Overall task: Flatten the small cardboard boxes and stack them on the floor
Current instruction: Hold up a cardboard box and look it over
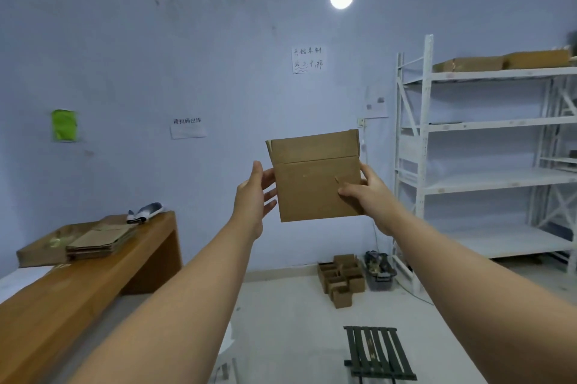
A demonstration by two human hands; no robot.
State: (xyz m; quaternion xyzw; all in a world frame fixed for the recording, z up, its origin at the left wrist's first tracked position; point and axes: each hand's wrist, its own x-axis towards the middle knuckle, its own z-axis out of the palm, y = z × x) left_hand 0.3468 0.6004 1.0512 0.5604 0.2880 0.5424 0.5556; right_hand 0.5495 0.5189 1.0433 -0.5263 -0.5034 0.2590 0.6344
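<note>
A small brown cardboard box is held up at arm's length in front of the blue wall, flat-looking, with a flap raised at its top. My right hand grips its right edge, thumb on the front face. My left hand is at its left edge with straight fingers touching the side. Several small upright cardboard boxes stand on the floor by the wall. A stack of flattened cardboard lies on the wooden table at the left.
White metal shelving fills the right side, with cardboard boxes on its top shelf. A dark crate sits on the floor beside the small boxes. A dark slatted stool stands in the near floor. A lit bulb hangs overhead.
</note>
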